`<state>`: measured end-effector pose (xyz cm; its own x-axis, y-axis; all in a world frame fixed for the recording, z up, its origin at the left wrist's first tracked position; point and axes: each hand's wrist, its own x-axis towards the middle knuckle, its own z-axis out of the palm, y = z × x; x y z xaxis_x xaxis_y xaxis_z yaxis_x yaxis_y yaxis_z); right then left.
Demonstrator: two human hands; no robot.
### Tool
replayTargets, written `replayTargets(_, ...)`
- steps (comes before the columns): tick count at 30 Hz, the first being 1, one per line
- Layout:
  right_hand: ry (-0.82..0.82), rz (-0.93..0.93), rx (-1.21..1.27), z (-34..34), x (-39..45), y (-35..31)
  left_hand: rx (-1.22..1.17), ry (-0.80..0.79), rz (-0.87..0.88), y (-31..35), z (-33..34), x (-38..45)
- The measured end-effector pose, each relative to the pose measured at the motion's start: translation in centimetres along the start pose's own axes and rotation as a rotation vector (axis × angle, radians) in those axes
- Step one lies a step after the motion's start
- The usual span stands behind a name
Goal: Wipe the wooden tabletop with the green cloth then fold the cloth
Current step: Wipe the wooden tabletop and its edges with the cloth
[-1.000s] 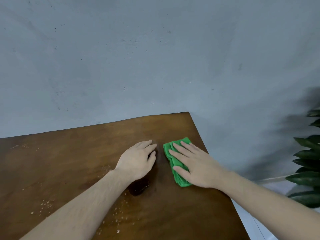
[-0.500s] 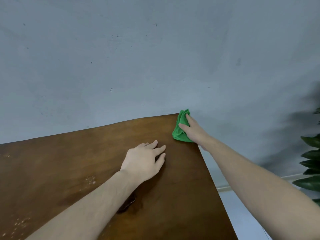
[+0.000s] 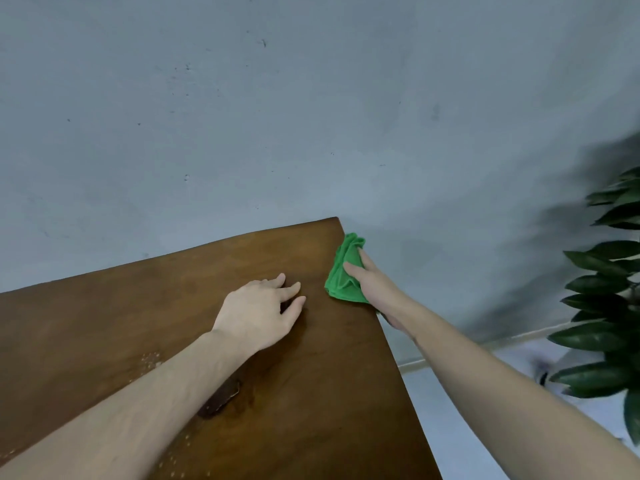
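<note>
Right hand (image 3: 372, 289) lies over the crumpled bright-green cloth (image 3: 343, 271) at the right edge of the brown wooden tabletop (image 3: 311, 393), near its far right corner. Fingers extend forward along the cloth with the thumb on the tabletop side of it; palm sits at the table's edge, partly past it. Whether the fingers curl round the cloth or only press it flat cannot be told. The cloth is bunched in folds, its near part on the wood, its far part overhanging the edge.

Left hand (image 3: 259, 313) rests palm-down on the tabletop, just left of the cloth and apart from it, fingers straight and slightly spread, holding nothing. Left forearm crosses the table from the lower left.

Surface: a dark wet-looking patch (image 3: 221, 400) shows under the left forearm; pale specks (image 3: 150, 358) lie scattered to its left and toward the near edge.

Surroundings: grey-blue plastered wall (image 3: 311, 116) behind the table; dark-green leafy plant (image 3: 606, 306) at the right, over a pale floor (image 3: 467, 410).
</note>
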<state>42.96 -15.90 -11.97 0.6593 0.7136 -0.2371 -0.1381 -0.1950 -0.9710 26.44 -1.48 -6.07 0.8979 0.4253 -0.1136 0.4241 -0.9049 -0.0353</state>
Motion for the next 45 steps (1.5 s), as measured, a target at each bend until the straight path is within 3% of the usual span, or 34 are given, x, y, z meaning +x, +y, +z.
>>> replayTargets(7,-0.062,0.028,-0.07,-0.3,-8.5,0.8,-0.047,0.057,-0.007,0.7,0.3,-0.1)
replayTargets(10,0.003,0.011,-0.129,-0.4,-5.7,0.4,-0.043,0.135,0.08,1.5,0.4,-0.2)
replayTargets(20,0.082,0.044,-0.045,0.0,7.9,-3.5,-0.016,0.05,0.077,2.9,0.1,-0.3)
replayTargets(27,0.09,0.024,-0.054,0.3,8.4,-3.4,-0.017,-0.004,0.084,2.6,0.1,-0.4)
replayTargets(31,0.059,0.011,-0.058,0.3,3.9,-1.7,-0.065,-0.051,0.1,2.1,0.2,-0.7)
replayTargets(37,0.022,0.008,0.003,0.7,-8.6,1.2,-0.088,0.084,0.225,2.8,1.2,-5.6)
replayTargets(45,0.077,0.08,0.061,1.7,-23.6,4.5,-0.048,0.091,0.317,3.9,1.8,-14.4)
